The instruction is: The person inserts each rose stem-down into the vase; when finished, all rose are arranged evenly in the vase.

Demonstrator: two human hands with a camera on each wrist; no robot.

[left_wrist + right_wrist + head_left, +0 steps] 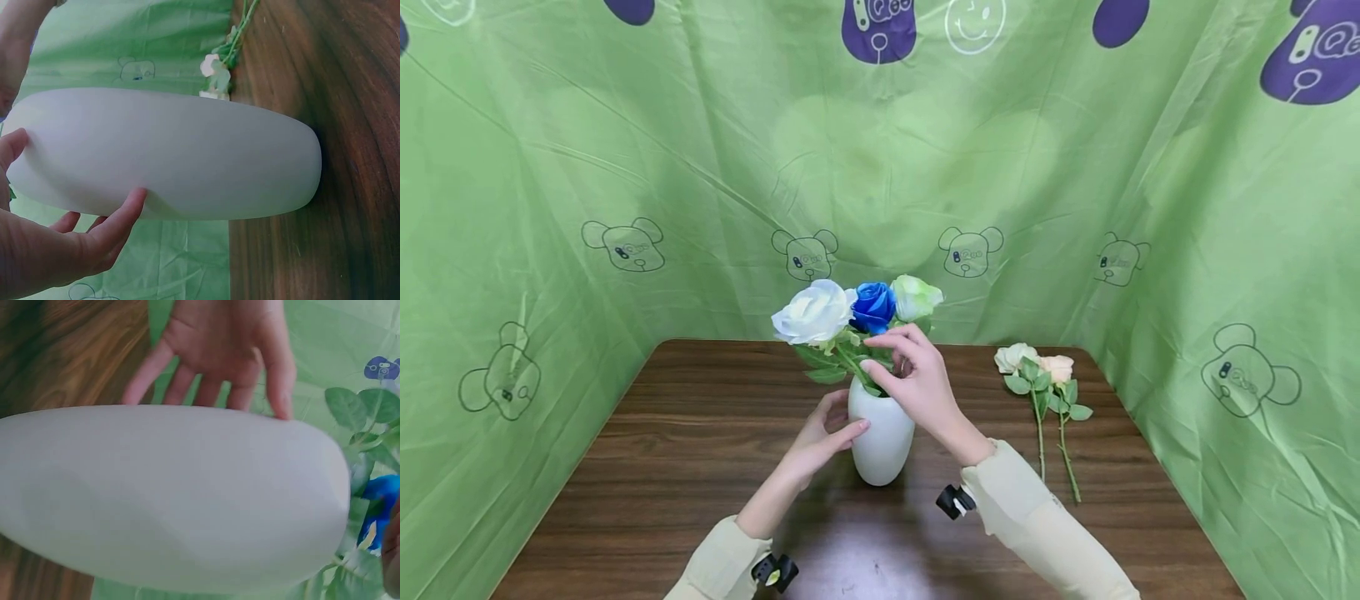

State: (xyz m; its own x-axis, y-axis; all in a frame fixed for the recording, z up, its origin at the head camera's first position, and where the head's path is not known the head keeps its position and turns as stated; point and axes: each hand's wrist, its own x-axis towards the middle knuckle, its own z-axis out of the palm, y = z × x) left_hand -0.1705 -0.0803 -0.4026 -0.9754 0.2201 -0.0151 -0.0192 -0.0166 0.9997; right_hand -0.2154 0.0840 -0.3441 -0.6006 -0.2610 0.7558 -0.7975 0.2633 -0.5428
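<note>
We see the left hand (pixel 815 440) holding a smooth white rounded vase (pixel 882 446), thumb and fingers against its side, as it stands upright on the dark brown wood-grain table (pixel 700 433). Above its mouth we find the right hand (pixel 919 375), thumb and forefinger apart beside a green stem (pixel 851 364), near a broad white rose (pixel 814 312), a deep-blue rose (pixel 873 307) and a pale green rose (pixel 916 297); we cannot tell whether either touches the stem.
</note>
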